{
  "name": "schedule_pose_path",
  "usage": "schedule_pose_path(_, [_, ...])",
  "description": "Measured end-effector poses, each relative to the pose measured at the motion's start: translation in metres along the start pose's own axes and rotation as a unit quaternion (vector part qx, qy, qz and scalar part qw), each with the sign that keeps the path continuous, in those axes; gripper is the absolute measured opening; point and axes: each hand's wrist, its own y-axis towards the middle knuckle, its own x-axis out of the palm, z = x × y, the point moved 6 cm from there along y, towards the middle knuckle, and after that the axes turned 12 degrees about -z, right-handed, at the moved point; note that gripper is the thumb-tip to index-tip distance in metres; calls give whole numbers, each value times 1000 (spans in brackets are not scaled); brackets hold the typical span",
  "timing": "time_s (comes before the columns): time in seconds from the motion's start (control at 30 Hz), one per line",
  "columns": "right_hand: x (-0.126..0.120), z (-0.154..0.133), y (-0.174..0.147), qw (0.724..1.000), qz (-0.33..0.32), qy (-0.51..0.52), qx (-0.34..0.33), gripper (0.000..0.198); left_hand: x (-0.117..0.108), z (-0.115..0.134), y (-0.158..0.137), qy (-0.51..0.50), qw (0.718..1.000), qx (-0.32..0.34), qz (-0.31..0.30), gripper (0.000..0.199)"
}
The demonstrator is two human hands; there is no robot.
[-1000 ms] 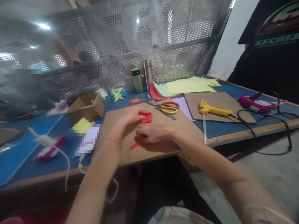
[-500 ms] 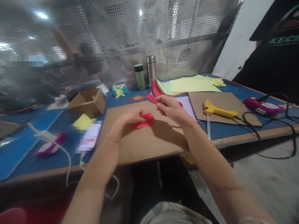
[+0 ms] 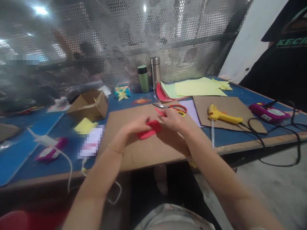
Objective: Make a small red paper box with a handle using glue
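Over the cardboard sheet (image 3: 134, 153), my left hand (image 3: 137, 125) pinches several layered pieces of red paper (image 3: 149, 131). My right hand (image 3: 171, 118) is closed on a narrow red paper strip (image 3: 159, 111), close to the right end of the layered pieces. Its fingertips are partly hidden. Just behind that hand lies a pair of scissors (image 3: 161, 106) with orange and yellow handles, blades pointing left.
To the right, a yellow glue gun (image 3: 224, 117) rests on cardboard (image 3: 201, 103), its black cord (image 3: 260, 140) looping over the table edge. A cardboard box (image 3: 102, 107), phone (image 3: 92, 142), green tumbler (image 3: 144, 80), steel flask (image 3: 155, 72) and coloured paper sheets (image 3: 199, 87) stand around.
My right hand has come down and nearer with the red strip, uncovering the scissors behind it. My left hand has shifted slightly right and nearer with the red paper.
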Motion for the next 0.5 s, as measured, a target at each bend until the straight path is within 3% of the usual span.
schedule_pose_path(0.17, [12,5,2,994,-59,-86,12,30,1,1,-1,-14,999,28,-9,15])
schedule_pose_path(0.5, [14,-7,-3,989,-136,-53,15,30,1,-8,5,-68,991,98,-58,27])
